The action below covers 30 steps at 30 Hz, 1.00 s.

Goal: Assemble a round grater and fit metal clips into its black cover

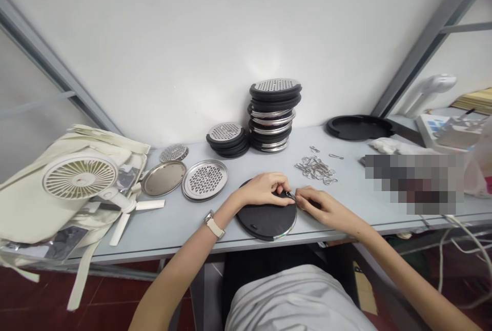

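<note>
The black disc [265, 222] lies flat by the table's [154, 239] near edge, its bare part nearer than the hands. At its far right rim sits a small clip [291, 195], its long axis seeming to slant from far left to near right. The left hand [263, 188] comes over the disc from the left, thumb and finger beside the clip; whether they clamp it, I cannot tell. The right hand [319, 207] is pinched on the clip's right end. Both are equally near. Farther right lie loose clips [315, 168].
</note>
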### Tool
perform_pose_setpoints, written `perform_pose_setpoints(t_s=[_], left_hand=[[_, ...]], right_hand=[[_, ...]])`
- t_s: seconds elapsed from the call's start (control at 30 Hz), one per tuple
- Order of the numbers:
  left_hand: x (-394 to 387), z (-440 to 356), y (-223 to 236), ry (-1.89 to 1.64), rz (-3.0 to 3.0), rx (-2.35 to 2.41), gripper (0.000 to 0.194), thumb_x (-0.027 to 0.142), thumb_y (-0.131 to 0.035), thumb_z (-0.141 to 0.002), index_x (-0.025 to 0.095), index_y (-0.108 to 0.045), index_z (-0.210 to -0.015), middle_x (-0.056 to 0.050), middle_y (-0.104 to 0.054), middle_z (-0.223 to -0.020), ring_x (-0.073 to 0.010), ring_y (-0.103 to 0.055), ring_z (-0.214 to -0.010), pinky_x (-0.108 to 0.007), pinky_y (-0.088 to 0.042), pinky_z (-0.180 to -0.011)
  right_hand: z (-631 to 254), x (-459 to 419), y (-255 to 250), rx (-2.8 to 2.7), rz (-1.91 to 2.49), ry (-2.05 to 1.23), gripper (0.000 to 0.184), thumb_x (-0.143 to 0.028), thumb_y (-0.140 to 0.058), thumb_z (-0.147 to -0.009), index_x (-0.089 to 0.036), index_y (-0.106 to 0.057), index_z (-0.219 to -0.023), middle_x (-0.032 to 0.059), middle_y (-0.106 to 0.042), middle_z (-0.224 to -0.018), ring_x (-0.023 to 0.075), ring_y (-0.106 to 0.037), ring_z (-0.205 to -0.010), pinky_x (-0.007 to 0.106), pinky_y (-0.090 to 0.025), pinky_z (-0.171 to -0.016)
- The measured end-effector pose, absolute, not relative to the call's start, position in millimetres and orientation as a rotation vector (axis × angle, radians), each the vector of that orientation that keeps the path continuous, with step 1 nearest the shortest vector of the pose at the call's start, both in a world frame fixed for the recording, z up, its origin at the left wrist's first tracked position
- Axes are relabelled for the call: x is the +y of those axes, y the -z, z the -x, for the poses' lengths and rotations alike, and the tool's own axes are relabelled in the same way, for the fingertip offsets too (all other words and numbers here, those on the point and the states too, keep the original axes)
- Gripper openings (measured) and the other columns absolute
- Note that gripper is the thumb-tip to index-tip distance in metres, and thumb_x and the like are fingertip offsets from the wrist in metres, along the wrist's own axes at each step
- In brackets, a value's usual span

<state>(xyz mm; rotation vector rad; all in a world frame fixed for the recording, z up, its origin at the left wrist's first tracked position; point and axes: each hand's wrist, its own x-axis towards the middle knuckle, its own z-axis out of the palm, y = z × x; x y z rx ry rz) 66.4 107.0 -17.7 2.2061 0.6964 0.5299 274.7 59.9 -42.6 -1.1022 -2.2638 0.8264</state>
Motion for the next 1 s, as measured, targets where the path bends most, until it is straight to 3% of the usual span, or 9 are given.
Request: perform_pose_setpoints(t_s=[1.0], left_hand=[[108.8, -66.6, 21.7, -0.521, -2.098, 0.675, 0.028, 0.039, -0.069, -0.071, 0.013, -0.06, -0.08, 0.003, -0.049, -0.068, -0.0062, -0.043, -0.06, -0.02, -0.034, -0.055]], right_hand=[[-277.0, 61.8, 45.8, -2.25, 1.111, -0.855, 0.036, -0.04, -0.035, -0.096, -0.02, -0.039, -0.066, -0.0027, -0.04, -0.065, 0.0129, -0.042, -0.061, 0.025, -0.034, -0.058]])
